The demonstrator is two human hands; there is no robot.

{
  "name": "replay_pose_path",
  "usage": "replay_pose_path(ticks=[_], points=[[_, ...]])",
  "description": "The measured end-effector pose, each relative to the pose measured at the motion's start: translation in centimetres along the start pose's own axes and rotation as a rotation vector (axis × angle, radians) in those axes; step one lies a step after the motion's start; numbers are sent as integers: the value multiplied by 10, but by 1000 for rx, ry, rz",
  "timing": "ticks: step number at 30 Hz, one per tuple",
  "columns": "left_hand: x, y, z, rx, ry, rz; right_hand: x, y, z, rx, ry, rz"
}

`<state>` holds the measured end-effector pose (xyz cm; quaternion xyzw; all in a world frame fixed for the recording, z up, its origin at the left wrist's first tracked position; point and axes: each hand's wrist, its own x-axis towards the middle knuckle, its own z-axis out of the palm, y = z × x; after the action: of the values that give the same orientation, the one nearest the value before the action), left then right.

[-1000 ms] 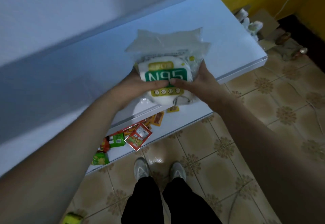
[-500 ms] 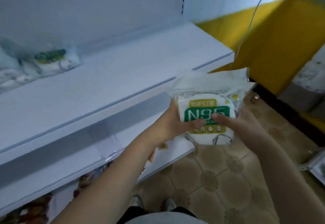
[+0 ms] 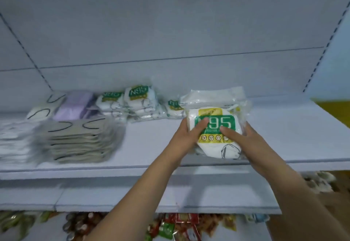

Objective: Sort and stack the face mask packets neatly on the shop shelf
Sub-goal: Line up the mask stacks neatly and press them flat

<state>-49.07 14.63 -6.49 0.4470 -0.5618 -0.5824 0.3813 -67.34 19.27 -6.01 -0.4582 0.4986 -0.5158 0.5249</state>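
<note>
Head view looks at a white shop shelf [image 3: 284, 127], where a person holds a bundle of N95 mask packets [image 3: 216, 125] in clear wrap with both hands. Left hand [image 3: 186, 136] grips the bundle's left side, thumb laid across the green N95 label. Right hand [image 3: 244, 138] grips the right side, thumb pressed on the front near the yellow band. The bundle sits over the right part of the shelf, toward its near edge; whether it rests on the board I cannot tell. Far along the back, to the left of the bundle, lies a row of N95 packet stacks [image 3: 140, 101]. Farther left is a lilac mask pack [image 3: 75, 106], and near the front a blurred stack of beige masks [image 3: 79, 140] with white packets [image 3: 15, 142] beside it at the left edge. Under a lower shelf, colourful snack packets [image 3: 170, 225] show.
</note>
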Motion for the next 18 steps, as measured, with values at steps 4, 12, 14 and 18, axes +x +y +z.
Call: replay_pose_path(ticks=[4, 12, 14, 18], points=[[22, 10, -64, 4, 84, -37, 57, -11, 47, 12, -22, 27], [121, 34, -149, 771, 480, 239, 221, -33, 78, -221, 110, 288], [153, 18, -167, 1012, 644, 275, 231, -24, 83, -345, 163, 350], [178, -12, -181, 1100, 420, -28, 237, 2, 109, -478, 115, 304]])
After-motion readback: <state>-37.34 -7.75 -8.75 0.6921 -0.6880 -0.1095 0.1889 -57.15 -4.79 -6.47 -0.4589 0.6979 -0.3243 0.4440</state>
